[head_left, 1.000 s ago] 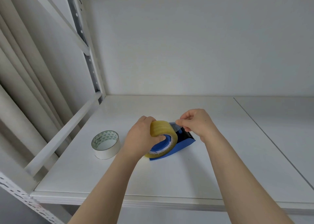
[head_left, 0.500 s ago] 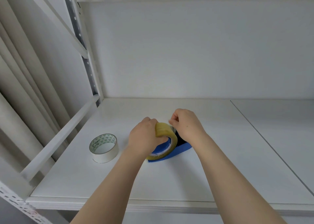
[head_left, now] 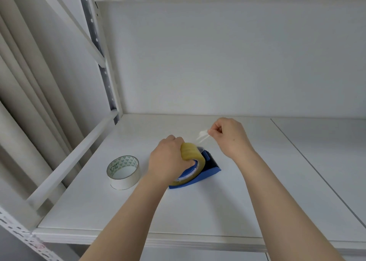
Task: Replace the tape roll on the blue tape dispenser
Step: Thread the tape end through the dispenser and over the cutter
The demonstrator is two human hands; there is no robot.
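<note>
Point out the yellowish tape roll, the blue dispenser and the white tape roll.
yellowish tape roll (head_left: 191,152): head view, its outer curved face.
blue dispenser (head_left: 212,171): head view, its side wall below the cutter.
white tape roll (head_left: 124,181): head view, its outer wall.

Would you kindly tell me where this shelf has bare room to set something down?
Bare shelf lies right of the blue dispenser past the seam, and along the back wall. Crowded: the gap between white tape roll and left hand.
</note>
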